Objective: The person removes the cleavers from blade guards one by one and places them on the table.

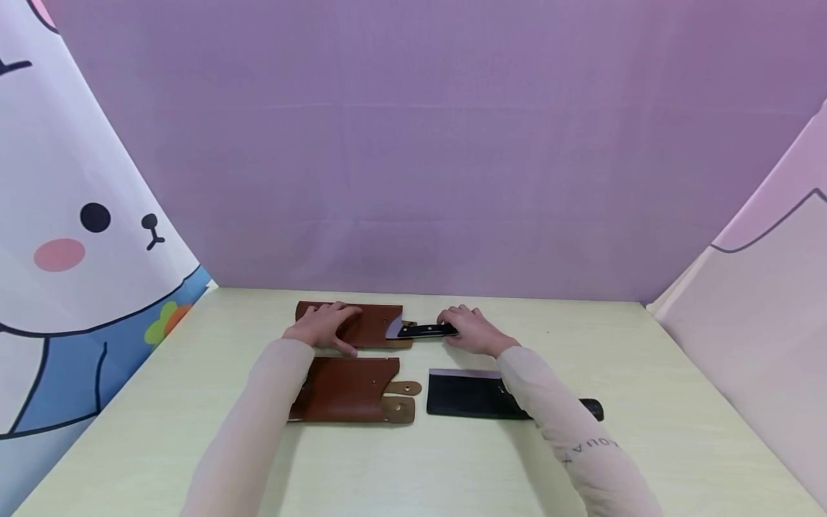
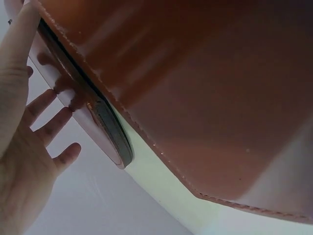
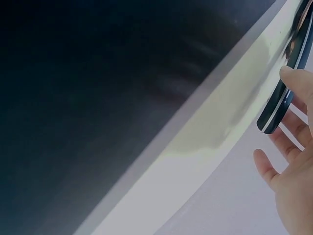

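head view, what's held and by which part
The right hand pinches the far knife by its black handle, toward the free end; the left hand rests on the far sheath.

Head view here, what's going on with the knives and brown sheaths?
A person's right hand grips the black-handled knife by its handle, while their left hand rests on the far brown sheath. Most of that knife's blade is out of sight in the sheath; only a pale part shows beside the handle. Closer to the person lie the near brown sheath, straps unfastened, and, under the right forearm, the black-bladed knife.
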A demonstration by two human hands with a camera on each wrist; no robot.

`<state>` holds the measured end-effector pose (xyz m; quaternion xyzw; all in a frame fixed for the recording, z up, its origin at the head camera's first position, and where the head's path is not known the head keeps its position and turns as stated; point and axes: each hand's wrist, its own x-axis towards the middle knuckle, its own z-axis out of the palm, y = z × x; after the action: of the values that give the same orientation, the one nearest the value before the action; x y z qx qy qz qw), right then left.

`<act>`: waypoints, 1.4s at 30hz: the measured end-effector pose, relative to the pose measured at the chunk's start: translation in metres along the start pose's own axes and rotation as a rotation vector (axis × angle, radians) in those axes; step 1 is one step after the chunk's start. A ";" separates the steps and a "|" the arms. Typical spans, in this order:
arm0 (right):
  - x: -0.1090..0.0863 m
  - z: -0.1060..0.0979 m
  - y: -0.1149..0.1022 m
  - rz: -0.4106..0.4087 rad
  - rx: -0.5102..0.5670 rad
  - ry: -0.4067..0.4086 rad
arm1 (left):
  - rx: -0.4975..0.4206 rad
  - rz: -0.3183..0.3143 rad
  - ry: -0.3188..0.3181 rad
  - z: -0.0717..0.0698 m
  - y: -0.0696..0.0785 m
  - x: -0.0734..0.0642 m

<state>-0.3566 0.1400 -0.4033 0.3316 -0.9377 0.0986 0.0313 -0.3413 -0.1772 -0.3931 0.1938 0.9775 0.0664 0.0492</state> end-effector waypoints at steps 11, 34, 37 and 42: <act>0.004 0.000 -0.001 -0.013 -0.006 -0.006 | 0.025 0.002 -0.005 -0.005 0.001 0.002; 0.007 0.005 -0.003 0.006 0.043 -0.061 | -0.018 -0.016 -0.081 -0.003 -0.002 0.008; 0.007 0.005 -0.003 0.013 0.037 -0.066 | -0.001 -0.023 -0.088 -0.005 -0.001 0.008; 0.006 0.004 -0.004 0.022 0.034 -0.068 | 0.002 -0.029 -0.094 -0.007 0.002 0.007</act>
<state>-0.3589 0.1319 -0.4060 0.3250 -0.9400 0.1036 -0.0070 -0.3483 -0.1733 -0.3863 0.1826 0.9769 0.0557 0.0957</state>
